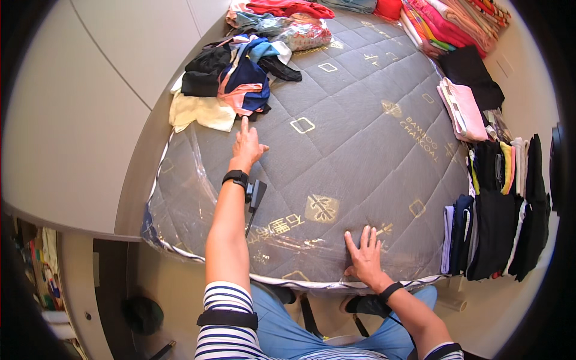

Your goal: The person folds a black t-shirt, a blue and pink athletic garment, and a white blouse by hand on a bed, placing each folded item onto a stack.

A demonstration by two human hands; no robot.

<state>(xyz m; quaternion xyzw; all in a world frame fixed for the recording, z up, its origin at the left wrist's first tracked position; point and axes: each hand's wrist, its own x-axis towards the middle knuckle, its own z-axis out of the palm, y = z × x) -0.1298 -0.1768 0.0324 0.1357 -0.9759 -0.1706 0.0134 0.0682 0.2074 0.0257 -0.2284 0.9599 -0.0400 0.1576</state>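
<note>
My left hand (248, 143) reaches out over the plastic-covered grey mattress (360, 148), its index fingertip at the lower edge of a navy and pink garment (247, 85). It grips nothing that I can see. Black garments (204, 74) and a cream cloth (202, 111) lie beside that garment in a loose heap. Near the mattress's front edge, my right hand (365, 257) rests palm down with its fingers spread, holding nothing. Both wrists wear black bands, and a small dark device is attached at the left one.
Folded dark clothes (495, 234) stand in rows along the right edge, with a folded pink cloth (463, 110) above them. Colourful folded textiles (454, 22) are stacked at the far right. A clear plastic bag (308, 33) lies beyond the heap. A pale cabinet (90, 112) borders the left side.
</note>
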